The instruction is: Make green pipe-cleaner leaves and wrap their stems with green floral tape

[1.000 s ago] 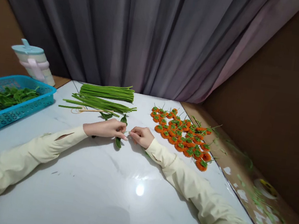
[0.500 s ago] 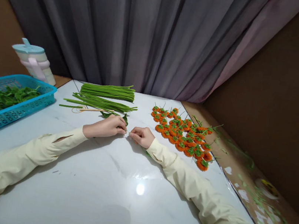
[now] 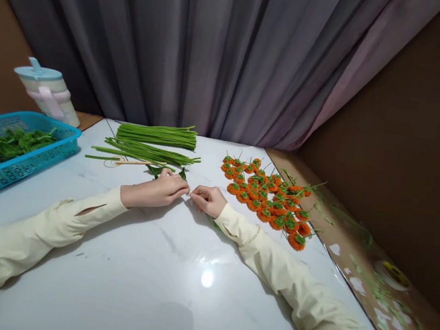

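Over the middle of the white table (image 3: 136, 285), my left hand (image 3: 160, 189) and my right hand (image 3: 209, 201) meet fingertip to fingertip, both closed in a pinch. Between them shows a tiny pale piece (image 3: 189, 193), too small to name. Just behind my left hand, dark green leaves (image 3: 155, 171) lie on the table, partly covered by it. A bit of green also peeks out beneath my right wrist. Several orange fuzzy flower heads (image 3: 254, 205) with green backs and thin stems lie in rows to the right of my right hand.
Two bundles of green stems, a far bundle (image 3: 156, 134) and a nearer bundle (image 3: 147, 151), lie at the back. A thin wooden stick (image 3: 131, 162) is in front. At left stand a blue basket (image 3: 17, 162) of leaves and a tumbler (image 3: 49, 92). Scraps and a tape roll (image 3: 392, 274) lie right.
My left fingers have shifted slightly right and up, and now nearly touch my right fingertips. The pale bit between them shows a little more. My right hand stays almost in place.
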Action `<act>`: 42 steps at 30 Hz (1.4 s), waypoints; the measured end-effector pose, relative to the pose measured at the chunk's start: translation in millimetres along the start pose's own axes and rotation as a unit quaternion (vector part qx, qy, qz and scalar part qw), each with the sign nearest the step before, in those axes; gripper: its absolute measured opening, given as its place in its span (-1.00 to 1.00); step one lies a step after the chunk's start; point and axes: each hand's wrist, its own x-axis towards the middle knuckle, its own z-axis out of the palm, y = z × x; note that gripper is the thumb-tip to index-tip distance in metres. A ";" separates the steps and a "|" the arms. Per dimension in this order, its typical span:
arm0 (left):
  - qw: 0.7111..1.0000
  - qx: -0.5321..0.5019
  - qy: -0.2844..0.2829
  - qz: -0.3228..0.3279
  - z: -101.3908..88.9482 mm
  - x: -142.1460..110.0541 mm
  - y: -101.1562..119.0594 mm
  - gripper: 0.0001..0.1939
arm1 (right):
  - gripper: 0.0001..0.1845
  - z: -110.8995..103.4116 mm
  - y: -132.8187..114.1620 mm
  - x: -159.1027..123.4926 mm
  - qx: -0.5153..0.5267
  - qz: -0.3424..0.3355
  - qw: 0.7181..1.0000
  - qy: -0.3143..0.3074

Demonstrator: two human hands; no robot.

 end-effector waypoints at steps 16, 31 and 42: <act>0.984 0.123 0.113 0.061 4.1 -0.6 -5.1 -0.72 | -0.72 2.6 0.9 4.7 0.147 0.018 0.989 -0.009; 0.978 -0.068 0.174 -0.087 -22.4 0.1 -30.9 -0.62 | -0.60 3.2 0.0 1.7 0.181 0.028 0.983 -0.017; 0.808 -0.545 0.135 -0.177 2.1 7.6 12.8 -0.63 | -0.55 1.5 -5.9 2.1 0.022 -0.025 0.999 0.008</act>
